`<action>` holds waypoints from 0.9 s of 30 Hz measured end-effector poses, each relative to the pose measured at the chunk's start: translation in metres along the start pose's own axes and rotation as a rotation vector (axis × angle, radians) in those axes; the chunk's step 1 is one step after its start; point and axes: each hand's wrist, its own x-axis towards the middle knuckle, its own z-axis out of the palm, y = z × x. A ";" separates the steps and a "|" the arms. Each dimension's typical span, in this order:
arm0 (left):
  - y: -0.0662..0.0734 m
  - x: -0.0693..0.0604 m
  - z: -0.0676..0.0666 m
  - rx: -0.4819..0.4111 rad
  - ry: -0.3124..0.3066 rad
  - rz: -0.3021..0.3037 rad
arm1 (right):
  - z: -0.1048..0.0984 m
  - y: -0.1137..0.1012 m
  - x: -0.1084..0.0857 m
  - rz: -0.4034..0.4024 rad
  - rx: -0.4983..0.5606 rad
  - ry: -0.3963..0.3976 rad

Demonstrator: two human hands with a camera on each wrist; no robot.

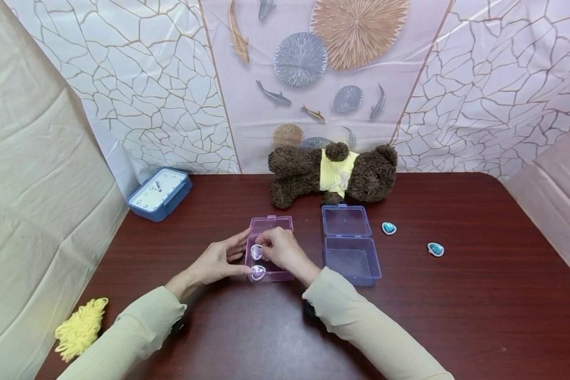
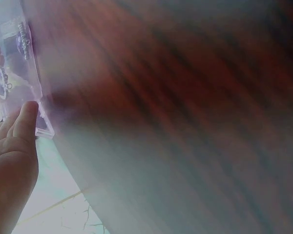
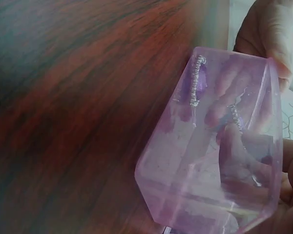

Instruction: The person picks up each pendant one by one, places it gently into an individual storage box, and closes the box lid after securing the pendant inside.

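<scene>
A pink clear plastic box stands with its lid raised at the back. My right hand reaches into it and pinches a purple heart-shaped gem with a beaded silver rim. Nearer the front left corner of the box lies a second purple heart gem, seen through the wall in the right wrist view as a beaded edge. With fairly straight fingers, my left hand touches the left side of the box, its thumb at the near left corner. The left wrist view catches only part of that hand.
Right of the pink box stands an open blue clear box. Two blue heart gems lie farther right. Behind is a brown teddy bear on its side. A blue clock-faced case sits back left, yellow yarn front left.
</scene>
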 end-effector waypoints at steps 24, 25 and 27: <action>0.000 0.001 -0.001 0.013 0.000 -0.008 | 0.005 0.001 -0.001 0.008 -0.075 0.025; 0.000 0.001 -0.001 0.013 0.000 -0.008 | 0.005 0.001 -0.001 0.018 -0.050 0.028; 0.000 0.001 0.000 0.015 -0.001 -0.008 | 0.004 0.000 -0.001 0.046 0.017 0.029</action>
